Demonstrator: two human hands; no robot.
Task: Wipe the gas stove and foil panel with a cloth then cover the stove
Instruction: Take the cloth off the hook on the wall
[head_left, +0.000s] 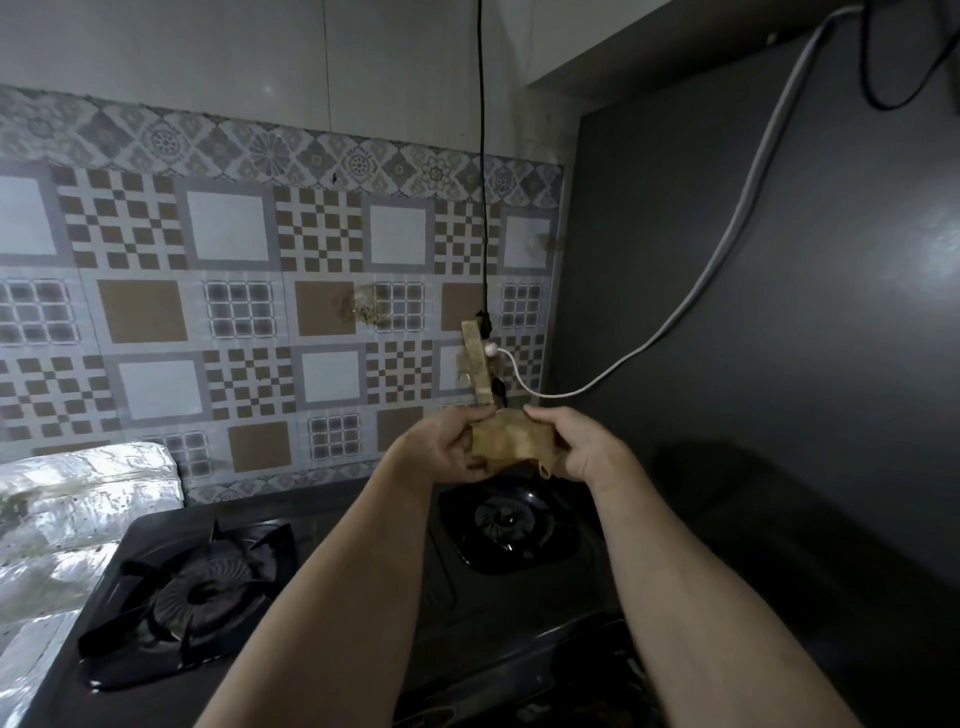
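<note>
Both hands are up over the gas stove, between them a crumpled tan cloth. The left hand grips its left edge, the right hand pinches the right, above the far burner. The foil panel stands at the stove's left.

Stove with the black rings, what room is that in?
Most likely a home kitchen. A black gas stove with two burners stands against a wall with patterned tiles, a foil panel stands at its left, and both hands, left hand and right hand, hold a cloth above it.
</note>
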